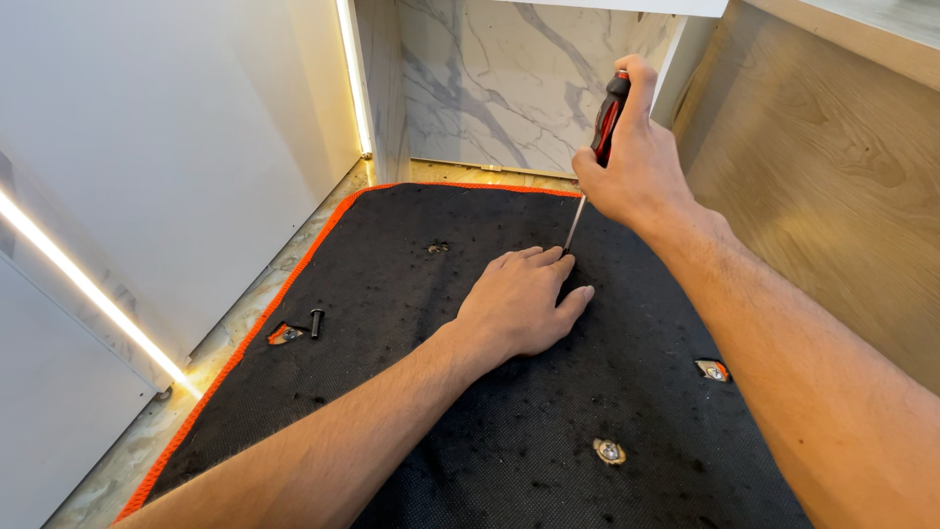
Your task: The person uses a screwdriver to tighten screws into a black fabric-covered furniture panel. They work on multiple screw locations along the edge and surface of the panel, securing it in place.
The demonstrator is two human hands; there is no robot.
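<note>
1. Two bare forearms enter from the bottom edge of the frame — one from the lower left, one from the lower right — and no sleeve shows on either.
2. The left hand [524, 304] near the centre wears no glove, ring or watch.
3. The right hand [632, 162] in the upper middle is likewise ungloved, its wrist free of any band.
4. Fine hair shows along both forearms; fingernails are short and plain.

White panels [186, 127] stood to the left, edged by glowing light strips [351, 78] — one vertical, one slanting low. A grey-veined marble wall [509, 83] closed the back, a wooden panel [832, 176] rose on the right, and marble-patterned floor [245, 309] showed below.
</note>
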